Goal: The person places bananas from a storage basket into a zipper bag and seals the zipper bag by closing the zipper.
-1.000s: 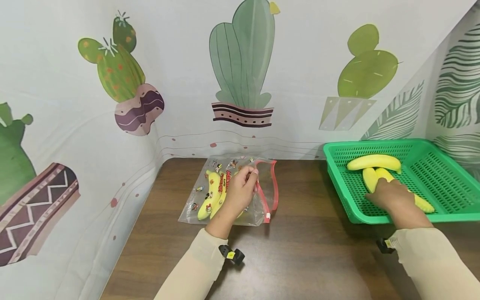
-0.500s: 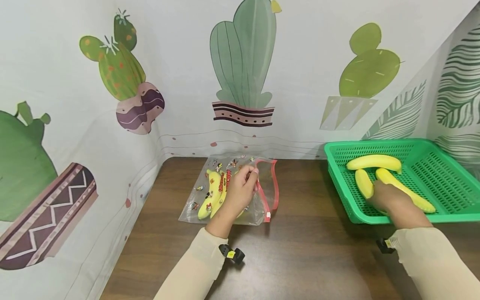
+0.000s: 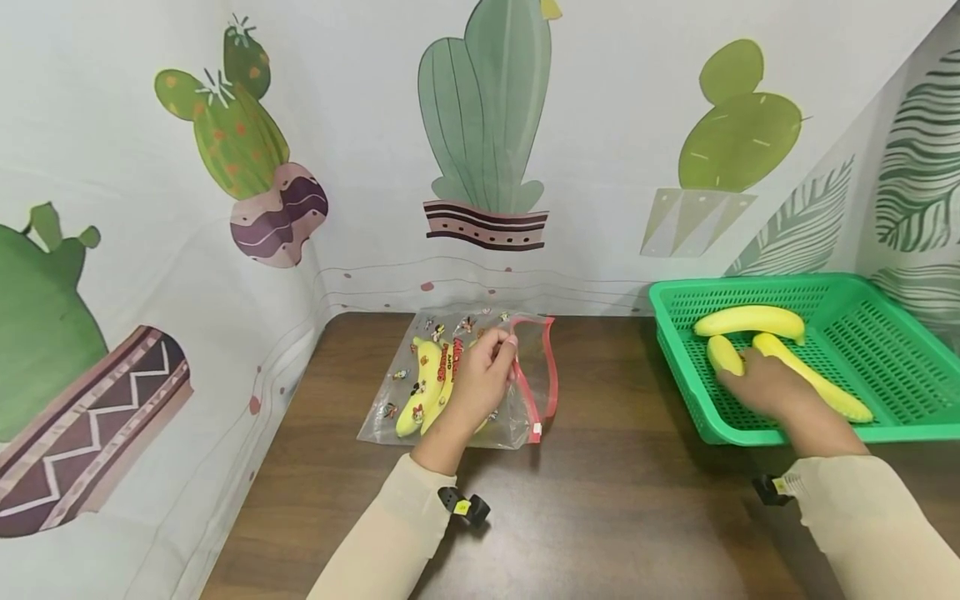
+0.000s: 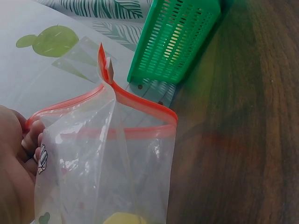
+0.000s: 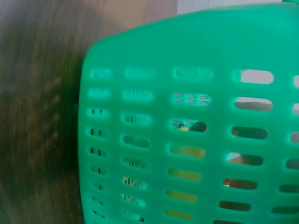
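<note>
From where I stand, what matters is how the short banana (image 3: 724, 355) sits against the mouth of the bag (image 3: 506, 429). That banana is in the left part of the green basket (image 3: 907, 432), close to the side wall, and the right hand (image 3: 776, 387) has it by its near part, thumb on one side and fingers on the other as far as I can tell; the right wrist view is mostly basket wall, so the fingertips are lost to me. Its long axis runs from the palm away from the person and a little leftward, the free end pointing towards the far banana (image 3: 750, 321), which lies crosswise just beyond. The long banana (image 3: 828, 390) slants along the other side of the hand; whether the knuckles touch it I cannot say. Leftward across the table (image 3: 600, 500), well apart, the bag lies with its red rim (image 3: 552, 367) turned to the basket, so mouth and banana face each other over that gap. The left hand (image 3: 480, 375), the nearer one to the bag, pinches an edge of the rim, and the mouth stands parted, with bananas (image 3: 420, 400) showing through the plastic behind it.
</note>
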`<state>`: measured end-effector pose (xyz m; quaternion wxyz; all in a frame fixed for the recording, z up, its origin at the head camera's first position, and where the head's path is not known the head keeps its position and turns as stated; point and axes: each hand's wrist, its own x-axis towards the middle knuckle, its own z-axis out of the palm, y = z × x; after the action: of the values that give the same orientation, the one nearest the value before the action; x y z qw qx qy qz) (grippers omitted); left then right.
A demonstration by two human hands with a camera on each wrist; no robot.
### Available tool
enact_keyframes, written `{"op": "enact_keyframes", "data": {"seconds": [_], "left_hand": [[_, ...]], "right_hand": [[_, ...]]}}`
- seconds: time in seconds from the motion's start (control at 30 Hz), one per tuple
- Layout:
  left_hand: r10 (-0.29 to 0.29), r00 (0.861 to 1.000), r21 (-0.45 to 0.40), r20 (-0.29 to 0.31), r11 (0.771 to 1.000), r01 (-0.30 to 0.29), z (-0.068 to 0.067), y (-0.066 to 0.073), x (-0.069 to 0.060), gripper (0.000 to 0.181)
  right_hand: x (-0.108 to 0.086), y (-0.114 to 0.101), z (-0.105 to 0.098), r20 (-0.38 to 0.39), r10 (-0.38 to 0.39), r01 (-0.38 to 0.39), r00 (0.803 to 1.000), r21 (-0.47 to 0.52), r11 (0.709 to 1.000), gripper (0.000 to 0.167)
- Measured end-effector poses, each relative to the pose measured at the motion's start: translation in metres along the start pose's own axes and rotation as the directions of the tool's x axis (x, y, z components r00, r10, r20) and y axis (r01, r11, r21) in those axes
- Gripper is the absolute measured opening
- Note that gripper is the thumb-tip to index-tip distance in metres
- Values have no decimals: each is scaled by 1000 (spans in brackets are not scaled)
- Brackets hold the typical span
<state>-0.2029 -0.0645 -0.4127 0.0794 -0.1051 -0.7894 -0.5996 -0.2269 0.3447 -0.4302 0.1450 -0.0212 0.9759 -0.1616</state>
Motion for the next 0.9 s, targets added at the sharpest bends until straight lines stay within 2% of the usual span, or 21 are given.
{"op": "enact_keyframes", "data": {"seconds": [0.33,0.5,0.77,0.9], "left_hand": [[10,1000,-2,-3,1000,-10,2,-6,1,22],[4,1000,-5,-6,1000,-4,3,-8,2,22],[-6,1000,10,-13,1000,6,8,-30,9,23],[18,1000,9,-4,1000,-18,7,-34,10,25]], "right_hand": [[0,2,-2,-34,60,-57,998,84,995,85],[-2,0,-5,-69,66,-57,995,124,991,86],[-4,-3,-10,-45,59,-49,997,199,979,95],[-5,-5,-11,-39,71,-57,997,278,959,97]]}}
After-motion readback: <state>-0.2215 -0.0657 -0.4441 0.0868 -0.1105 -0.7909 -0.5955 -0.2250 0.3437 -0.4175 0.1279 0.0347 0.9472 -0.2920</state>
